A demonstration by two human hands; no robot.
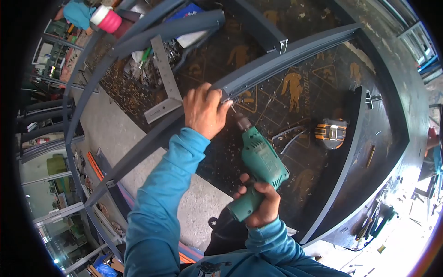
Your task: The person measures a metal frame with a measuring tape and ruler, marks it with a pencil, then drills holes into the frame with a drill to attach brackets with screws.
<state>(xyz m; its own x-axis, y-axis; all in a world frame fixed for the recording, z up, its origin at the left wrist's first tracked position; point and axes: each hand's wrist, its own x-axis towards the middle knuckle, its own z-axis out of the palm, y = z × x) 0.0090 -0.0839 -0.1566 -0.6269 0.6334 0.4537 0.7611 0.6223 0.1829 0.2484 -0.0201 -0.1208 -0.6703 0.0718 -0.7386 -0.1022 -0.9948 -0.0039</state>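
Note:
My right hand (pixel 264 203) is wrapped round the handle of a green power drill (pixel 263 159). The drill's bit points up and left at the end of a dark grey metal profile (pixel 258 73). My left hand (pixel 205 108) grips that end, with the thumb close to the bit; whether the bit touches the metal is hard to tell. Left of this hand a metal square (pixel 166 83) lies by a tray of small parts (pixel 138 74). An orange and black tape measure (pixel 331 133) sits right of the drill.
A dark worktable (pixel 295 171) bears metal shavings. Another grey profile (pixel 339 180) curves along the right, with a brass-coloured piece (pixel 370 156) and hand tools (pixel 376 224) beyond. A pink and white spool (pixel 106 19) and part of another person (pixel 77 14) show at upper left.

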